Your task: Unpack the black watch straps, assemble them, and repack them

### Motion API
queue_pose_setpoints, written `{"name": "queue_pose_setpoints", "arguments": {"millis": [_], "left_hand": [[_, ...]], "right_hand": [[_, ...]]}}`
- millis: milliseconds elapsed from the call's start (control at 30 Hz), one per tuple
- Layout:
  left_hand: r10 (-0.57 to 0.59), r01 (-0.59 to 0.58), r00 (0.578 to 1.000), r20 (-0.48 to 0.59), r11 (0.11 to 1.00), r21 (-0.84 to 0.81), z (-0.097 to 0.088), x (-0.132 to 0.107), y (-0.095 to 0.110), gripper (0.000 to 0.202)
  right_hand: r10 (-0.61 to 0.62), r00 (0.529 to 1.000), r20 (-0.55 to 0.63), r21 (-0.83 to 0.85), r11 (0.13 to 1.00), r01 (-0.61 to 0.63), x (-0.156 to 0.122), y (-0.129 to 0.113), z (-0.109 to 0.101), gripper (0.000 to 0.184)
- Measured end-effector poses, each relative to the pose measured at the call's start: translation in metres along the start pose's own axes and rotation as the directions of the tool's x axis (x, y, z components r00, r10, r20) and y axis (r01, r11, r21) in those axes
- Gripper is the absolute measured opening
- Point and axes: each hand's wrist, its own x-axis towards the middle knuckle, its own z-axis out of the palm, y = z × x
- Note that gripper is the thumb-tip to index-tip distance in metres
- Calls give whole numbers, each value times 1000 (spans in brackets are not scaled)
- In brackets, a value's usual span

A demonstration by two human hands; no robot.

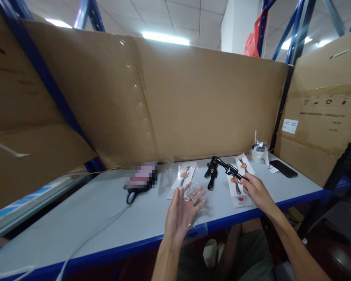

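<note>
My left hand (183,210) hovers over the grey table (105,218) with its fingers spread, palm up, over a clear plastic bag (196,224) near the front edge. My right hand (256,191) is closed on the end of a black strap-like piece (226,168) that it holds up off the table. Another black piece (211,175) lies just left of it. Flat packaged cards (185,175) with small parts lie in front of both hands, and two more cards (242,183) lie under the right hand.
A tall cardboard wall (193,101) stands along the back of the table. A black phone (283,168) and a small wrapped roll (259,151) sit at the right rear. A dark pouch (139,181) with a cable lies to the left. Blue rack posts (280,27) flank the bench.
</note>
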Motion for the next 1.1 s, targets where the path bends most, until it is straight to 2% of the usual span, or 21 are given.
{"name": "queue_pose_setpoints", "arguments": {"millis": [100,233,467,567,700,800,867,967,1100], "left_hand": [[2,-3,999,50,1000,16,9,5,-5,47],[-13,12,999,34,1000,22,11,12,-13,47],[1,-2,999,46,1000,13,6,7,-19,45],[22,-23,999,44,1000,13,7,5,-21,44],[43,-43,998,52,999,4,6,8,-24,46],[44,-44,998,53,999,-12,3,10,-27,42],[28,-28,1000,11,998,-49,2,11,-27,36],[-11,3,998,-69,993,-118,4,9,-26,28],[-46,30,992,-116,989,-142,9,2,-22,31]], "right_hand": [[-63,998,18,-26,998,64,-14,-12,2,25],[-126,991,55,-152,979,133,-27,-24,12,24],[-137,983,125,-372,912,175,-29,-24,33,22],[-136,979,149,-515,835,194,-27,-24,43,23],[-128,965,229,-724,640,256,-24,-37,56,21],[-153,933,324,-799,483,357,-25,-53,67,29],[-165,897,409,-800,409,440,-28,-61,76,40],[-170,847,503,-767,365,528,-34,-65,91,49],[-240,813,530,-715,389,581,-40,-58,108,56]]}}
